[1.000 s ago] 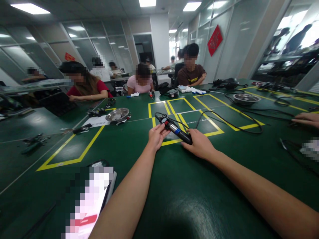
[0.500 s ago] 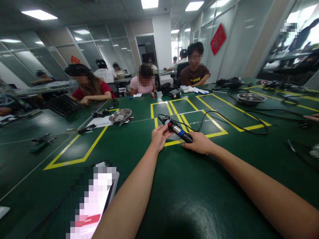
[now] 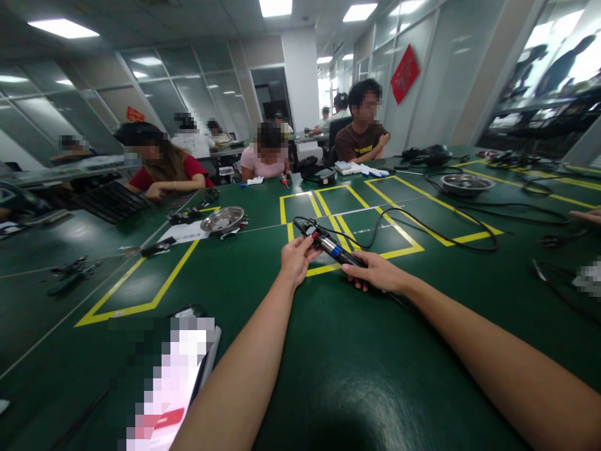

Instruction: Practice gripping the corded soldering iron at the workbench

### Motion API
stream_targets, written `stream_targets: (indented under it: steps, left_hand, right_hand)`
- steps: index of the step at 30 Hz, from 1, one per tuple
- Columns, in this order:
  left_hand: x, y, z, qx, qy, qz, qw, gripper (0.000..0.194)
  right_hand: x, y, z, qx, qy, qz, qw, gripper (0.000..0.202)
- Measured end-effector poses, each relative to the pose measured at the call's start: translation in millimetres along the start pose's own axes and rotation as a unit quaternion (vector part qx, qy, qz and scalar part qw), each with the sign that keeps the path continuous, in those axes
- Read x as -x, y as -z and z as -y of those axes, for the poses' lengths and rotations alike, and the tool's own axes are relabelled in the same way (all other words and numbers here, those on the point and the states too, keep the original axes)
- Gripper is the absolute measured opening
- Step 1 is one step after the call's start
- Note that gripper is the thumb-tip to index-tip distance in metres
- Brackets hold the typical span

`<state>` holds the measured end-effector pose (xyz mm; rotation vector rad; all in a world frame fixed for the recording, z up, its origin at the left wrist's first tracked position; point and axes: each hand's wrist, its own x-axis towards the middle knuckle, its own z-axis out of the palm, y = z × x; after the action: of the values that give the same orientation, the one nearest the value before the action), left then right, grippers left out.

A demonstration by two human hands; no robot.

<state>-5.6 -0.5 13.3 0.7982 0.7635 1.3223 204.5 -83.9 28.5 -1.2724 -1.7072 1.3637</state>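
Observation:
A black and silver cylindrical tool (image 3: 332, 248) with a blue band slants between my hands, above the green table (image 3: 328, 351). My left hand (image 3: 298, 258) has its fingers and thumb closed on the tool's far end, beside a small red part. My right hand (image 3: 375, 270) is wrapped round the black handle at the near end. A black cable (image 3: 375, 227) runs behind the tool and loops off to the right. Yellow tape (image 3: 323, 270) marks rectangles on the table under and beyond the tool.
A metal bowl (image 3: 222, 220) stands at the left, another bowl (image 3: 467, 184) at the right. A lit phone (image 3: 188, 369) lies by my left forearm. White gloves (image 3: 374, 171) lie at the far edge. Several people sit beyond; another person's hand (image 3: 586, 216) shows at the right.
The view has shifted slightly to the right. Some fingers of my right hand now show below the handle. The person in brown has turned their head to the side.

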Motion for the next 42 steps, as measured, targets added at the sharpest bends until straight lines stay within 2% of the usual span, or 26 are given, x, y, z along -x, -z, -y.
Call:
stream_targets:
  steps: [7,13,20,26,30,42]
  left_hand:
    - [-3.6,5.9,1.9,0.056,0.011,0.029,0.998,0.018]
    - [-8.1,12.8,5.0,0.097,0.019,0.075,0.992,0.016]
    - [-4.1,10.9,2.5,0.095,0.019,0.084,0.992,0.016]
    - [-1.1,8.4,-0.4,0.092,0.026,0.137,0.986,0.022]
    - [-1.9,7.6,-0.5,0.077,0.03,0.141,0.987,0.025]
    - [-5.0,8.2,4.2,0.065,0.017,0.128,0.989,0.017]
  right_hand:
    - [-4.9,1.6,-8.2,-0.065,0.002,-0.006,0.998,0.043]
    - [-5.6,3.6,-4.5,-0.14,-0.011,0.011,0.99,0.042]
    - [-4.5,1.0,-4.5,-0.122,-0.009,-0.017,0.992,0.041]
    - [-4.4,1.1,-5.5,-0.145,-0.005,-0.02,0.989,0.042]
    - [-3.8,1.7,-4.8,-0.147,-0.001,-0.015,0.989,0.041]
    - [-4.0,2.7,-6.3,-0.15,0.008,-0.006,0.989,0.04]
